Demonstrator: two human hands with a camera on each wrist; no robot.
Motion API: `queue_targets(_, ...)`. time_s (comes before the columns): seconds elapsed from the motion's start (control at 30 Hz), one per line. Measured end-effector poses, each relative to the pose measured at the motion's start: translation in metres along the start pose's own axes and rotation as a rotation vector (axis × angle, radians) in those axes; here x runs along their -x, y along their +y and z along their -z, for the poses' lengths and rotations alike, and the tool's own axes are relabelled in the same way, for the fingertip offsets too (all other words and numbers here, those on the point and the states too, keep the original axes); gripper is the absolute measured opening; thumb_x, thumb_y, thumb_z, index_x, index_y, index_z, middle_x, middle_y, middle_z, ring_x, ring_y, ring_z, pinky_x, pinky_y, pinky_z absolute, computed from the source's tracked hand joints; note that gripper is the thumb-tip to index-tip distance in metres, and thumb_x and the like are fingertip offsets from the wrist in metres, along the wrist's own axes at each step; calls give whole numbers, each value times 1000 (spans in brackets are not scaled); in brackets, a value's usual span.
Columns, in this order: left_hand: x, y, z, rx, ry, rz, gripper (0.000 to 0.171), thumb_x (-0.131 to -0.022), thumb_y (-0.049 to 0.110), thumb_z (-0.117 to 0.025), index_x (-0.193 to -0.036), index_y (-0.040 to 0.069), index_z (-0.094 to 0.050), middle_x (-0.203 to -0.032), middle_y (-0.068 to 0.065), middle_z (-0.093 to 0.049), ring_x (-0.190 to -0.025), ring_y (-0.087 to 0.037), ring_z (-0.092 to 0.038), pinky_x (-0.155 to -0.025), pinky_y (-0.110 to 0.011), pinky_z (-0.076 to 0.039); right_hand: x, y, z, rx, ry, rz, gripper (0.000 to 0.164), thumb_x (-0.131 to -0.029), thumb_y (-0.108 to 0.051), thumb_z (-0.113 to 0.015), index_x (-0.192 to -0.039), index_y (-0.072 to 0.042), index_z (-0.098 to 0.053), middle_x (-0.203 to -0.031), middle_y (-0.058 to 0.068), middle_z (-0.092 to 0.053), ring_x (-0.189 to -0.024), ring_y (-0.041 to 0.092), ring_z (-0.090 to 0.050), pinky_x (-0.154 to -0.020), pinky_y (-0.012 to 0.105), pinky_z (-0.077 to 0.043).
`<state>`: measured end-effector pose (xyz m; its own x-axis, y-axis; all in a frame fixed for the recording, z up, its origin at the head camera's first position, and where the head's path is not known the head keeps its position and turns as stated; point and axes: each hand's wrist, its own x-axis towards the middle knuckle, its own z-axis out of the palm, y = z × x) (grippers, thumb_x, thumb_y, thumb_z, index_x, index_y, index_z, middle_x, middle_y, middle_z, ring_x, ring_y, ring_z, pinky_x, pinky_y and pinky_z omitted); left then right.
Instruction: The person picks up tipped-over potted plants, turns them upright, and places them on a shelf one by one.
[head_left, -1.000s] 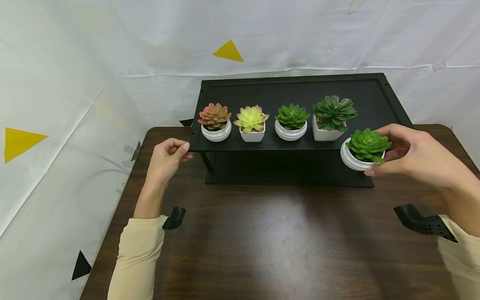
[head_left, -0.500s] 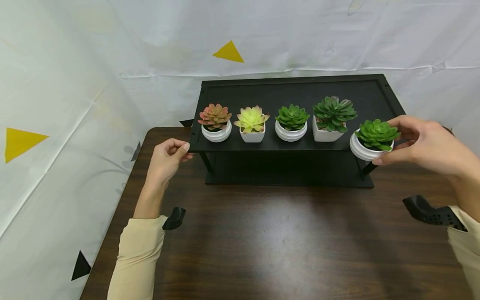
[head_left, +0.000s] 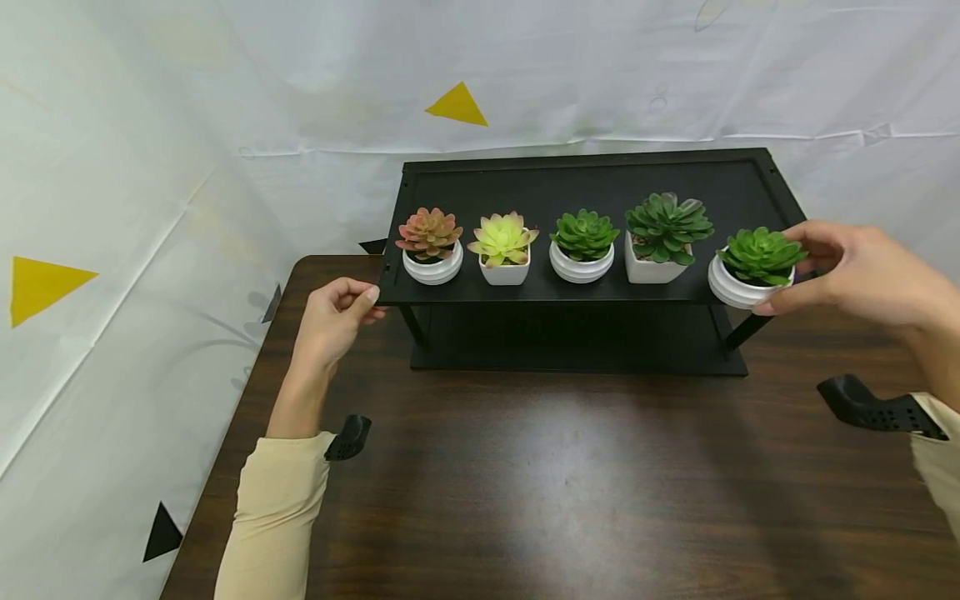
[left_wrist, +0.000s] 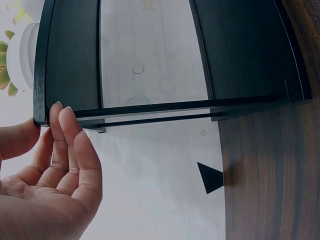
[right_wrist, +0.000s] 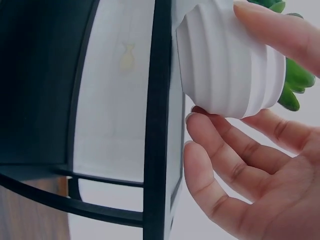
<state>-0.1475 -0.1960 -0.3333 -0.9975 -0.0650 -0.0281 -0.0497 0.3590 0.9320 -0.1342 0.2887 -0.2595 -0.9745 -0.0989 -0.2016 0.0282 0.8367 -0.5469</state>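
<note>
My right hand (head_left: 862, 271) grips a bright green succulent in a ribbed round white pot (head_left: 738, 287) at the front right corner of the black two-tier shelf (head_left: 570, 179). In the right wrist view the pot's base (right_wrist: 187, 65) is slightly apart from the top board's edge (right_wrist: 157, 100). My left hand (head_left: 333, 321) pinches the shelf's front left corner between thumb and fingers; the left wrist view shows the fingertips (left_wrist: 65, 112) against the board. Along the top board stand a reddish succulent (head_left: 429, 242), a yellow one (head_left: 504, 246), a green one (head_left: 585, 242) and a dark green one (head_left: 667, 233).
The shelf stands at the back of a dark brown wooden table (head_left: 555, 483), near a white sheet wall (head_left: 337, 67). Its lower board (head_left: 562, 342) sits close to the tabletop. Yellow and black triangles mark the sheets.
My right hand has carried the bright green succulent rightward and back, from in front of the shelf to over its front right corner. My left hand has stayed in place.
</note>
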Motion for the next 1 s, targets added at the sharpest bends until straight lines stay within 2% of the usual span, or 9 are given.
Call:
queue_targets(0.23,0,0,0,1,0,3,21,-95,10,-54,-104,-8,-58,-76,0,-61,-67,-4,-61,-73,-22,-52,-9,7,3,23,-11,1,76,-74,-28,-80,-131,2,-40,-85,3,-62,-70,5,-52,-61,24,-40)
queue_targets(0.37,0,-1,0,3,1,-1,21,-95,9,-54,-105,-8,-58,-79,-2,-61,-68,-4,-61,-75,-24,-53,-14,10,4,34,-31,-11,84,-75,-31,-79,-136,5,-33,-87,7,-61,-72,9,-51,-71,38,-44)
queue_targets(0.5,0,-2,0,2,1,-5,21,-95,9,-54,-105,-8,-58,-81,-4,-61,-69,-4,-61,-75,-24,-53,-17,11,6,18,-62,-26,96,-76,-32,-78,-142,9,-21,-101,20,-56,-88,27,-52,-79,53,-42)
queue_targets(0.6,0,-1,0,7,-1,-6,21,-95,9,-54,-105,-9,-58,-79,-2,-61,-68,-4,-61,-76,-26,-53,-18,9,8,22,-72,-34,98,-77,-33,-77,-143,9,-18,-106,23,-53,-95,35,-48,-78,52,-42)
queue_targets(0.73,0,-1,0,12,-2,-3,21,-95,9,-54,-106,-9,-58,-78,0,-60,-69,-4,-62,-78,-27,-53,-19,4,10,30,-85,-39,96,-79,-32,-75,-143,10,-17,-106,23,-50,-97,37,-46,-77,51,-42)
queue_targets(1.0,0,-1,0,13,-4,-8,21,-95,9,-54,-106,-9,-58,-78,1,-60,-68,-4,-62,-79,-31,-53,-21,0,13,-7,-114,-48,94,-82,-30,-72,-144,9,-12,-120,37,-38,-108,48,-38,-83,62,-36)
